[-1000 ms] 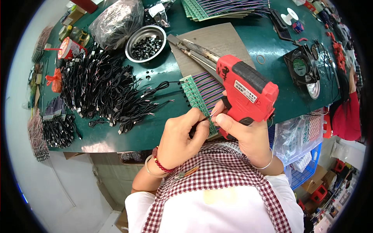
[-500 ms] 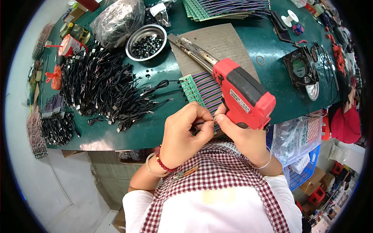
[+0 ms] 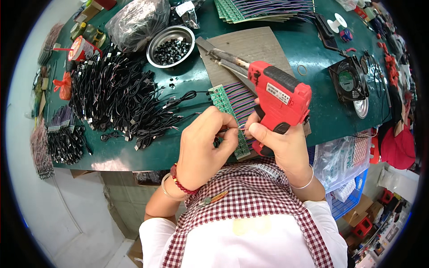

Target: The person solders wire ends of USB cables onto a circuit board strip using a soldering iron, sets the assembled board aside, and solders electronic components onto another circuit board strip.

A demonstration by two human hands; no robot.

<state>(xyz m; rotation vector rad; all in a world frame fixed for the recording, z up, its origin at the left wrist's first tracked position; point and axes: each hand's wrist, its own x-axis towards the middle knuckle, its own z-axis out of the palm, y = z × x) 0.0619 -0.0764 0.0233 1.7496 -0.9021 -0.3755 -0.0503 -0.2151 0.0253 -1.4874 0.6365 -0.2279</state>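
Pinches thin black cable [image 3: 222,131] in the left hand [image 3: 206,143], grips red-and-black plastic gun-shaped tool [image 3: 279,107] in the right hand [image 3: 282,145], with round metal bowl [image 3: 170,34] at eleven o'clock!

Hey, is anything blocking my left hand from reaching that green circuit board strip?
Nothing visible blocks it: your left hand pinches a black cable at the board, and the body of the red tool sits to its right.

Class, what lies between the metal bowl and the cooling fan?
The head view shows a brown board, the red soldering gun above it, and a tan ring.
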